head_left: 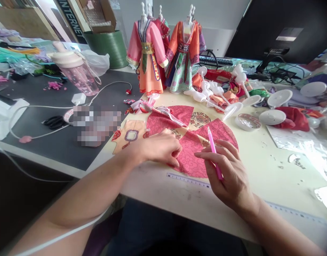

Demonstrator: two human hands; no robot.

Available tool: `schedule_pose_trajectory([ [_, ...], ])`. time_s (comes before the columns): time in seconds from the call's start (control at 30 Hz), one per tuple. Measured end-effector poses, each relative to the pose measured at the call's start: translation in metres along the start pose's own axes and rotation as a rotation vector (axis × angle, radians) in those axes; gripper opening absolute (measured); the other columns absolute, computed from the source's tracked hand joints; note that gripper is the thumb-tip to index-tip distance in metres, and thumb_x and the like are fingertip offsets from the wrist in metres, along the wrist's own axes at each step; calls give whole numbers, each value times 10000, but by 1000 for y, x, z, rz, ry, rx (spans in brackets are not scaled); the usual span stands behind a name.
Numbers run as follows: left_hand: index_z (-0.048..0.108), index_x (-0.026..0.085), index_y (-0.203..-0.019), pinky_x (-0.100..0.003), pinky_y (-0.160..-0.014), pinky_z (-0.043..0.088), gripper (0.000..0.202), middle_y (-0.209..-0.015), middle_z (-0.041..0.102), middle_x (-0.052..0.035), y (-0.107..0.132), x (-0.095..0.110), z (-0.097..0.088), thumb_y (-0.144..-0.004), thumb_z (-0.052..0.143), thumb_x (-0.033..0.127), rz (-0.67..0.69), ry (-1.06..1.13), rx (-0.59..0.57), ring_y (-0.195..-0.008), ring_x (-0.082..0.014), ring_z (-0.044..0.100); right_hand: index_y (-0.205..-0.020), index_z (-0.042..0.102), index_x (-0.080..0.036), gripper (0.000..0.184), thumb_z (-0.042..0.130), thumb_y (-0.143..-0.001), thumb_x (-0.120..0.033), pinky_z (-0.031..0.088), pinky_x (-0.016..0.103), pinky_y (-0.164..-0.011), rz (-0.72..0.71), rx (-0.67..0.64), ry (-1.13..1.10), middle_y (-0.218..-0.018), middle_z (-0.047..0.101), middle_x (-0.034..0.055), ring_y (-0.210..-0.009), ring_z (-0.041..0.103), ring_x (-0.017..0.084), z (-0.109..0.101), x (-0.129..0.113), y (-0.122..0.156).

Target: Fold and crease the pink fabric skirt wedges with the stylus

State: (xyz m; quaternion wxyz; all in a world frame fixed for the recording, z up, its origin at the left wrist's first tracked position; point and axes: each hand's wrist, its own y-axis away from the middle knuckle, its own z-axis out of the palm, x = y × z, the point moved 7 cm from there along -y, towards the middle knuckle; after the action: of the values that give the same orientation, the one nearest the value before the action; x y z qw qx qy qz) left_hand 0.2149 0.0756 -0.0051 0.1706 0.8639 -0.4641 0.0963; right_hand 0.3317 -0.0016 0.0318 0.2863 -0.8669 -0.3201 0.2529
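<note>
My left hand [164, 147] rests on a round red-and-beige patterned cloth piece [195, 156], its fingers curled in. Whatever those fingers pinch, if anything, is hidden beneath them. My right hand [228, 170] grips a slim pink pen-like tool [212, 142] with a pale tip that points up and away from the cloth. The fingers of that hand sit over the cloth's right part. Left of the cloth lies a peach fabric piece [135, 128] with a printed frame, partly behind my left wrist. A short clear ruler [188, 180] lies along the cloth's near edge.
Doll-size robes on stands, one pink [149, 53] and one orange [183, 53], rise at the back. White doll stands [279, 98] and scraps crowd the right, beside a tape roll [248, 122]. A pink tumbler [75, 69], a cable and black-handled scissors [54, 122] occupy the left.
</note>
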Motion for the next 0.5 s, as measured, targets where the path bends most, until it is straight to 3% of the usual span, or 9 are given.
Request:
schedule_pose_trajectory([
  [0.13, 555, 168, -583, -317, -761, 320, 338, -612, 564, -2, 1, -1, -2, -720, 696, 443, -30, 12, -11, -744, -168, 471, -1052, 561, -186, 324, 525, -783, -9, 409, 491, -966, -8, 3, -6, -900, 672, 55, -864, 614, 195, 0, -2, 0],
  [0.33, 573, 166, -615, -320, -758, 302, 342, -627, 579, 9, 3, 0, -8, -842, 579, 423, -41, 67, -66, -708, -147, 454, -1037, 573, -167, 306, 535, -781, -2, 423, 479, -951, -21, 32, 1, -895, 675, 52, -849, 611, 185, -1, -3, -2],
  [0.5, 554, 164, -574, -330, -760, 313, 304, -600, 573, 3, 1, 2, -5, -780, 645, 368, -39, 10, -32, -717, -161, 466, -1028, 575, -167, 298, 534, -782, -5, 422, 475, -957, -14, 29, 2, -892, 670, 54, -855, 609, 184, -1, -2, -1],
])
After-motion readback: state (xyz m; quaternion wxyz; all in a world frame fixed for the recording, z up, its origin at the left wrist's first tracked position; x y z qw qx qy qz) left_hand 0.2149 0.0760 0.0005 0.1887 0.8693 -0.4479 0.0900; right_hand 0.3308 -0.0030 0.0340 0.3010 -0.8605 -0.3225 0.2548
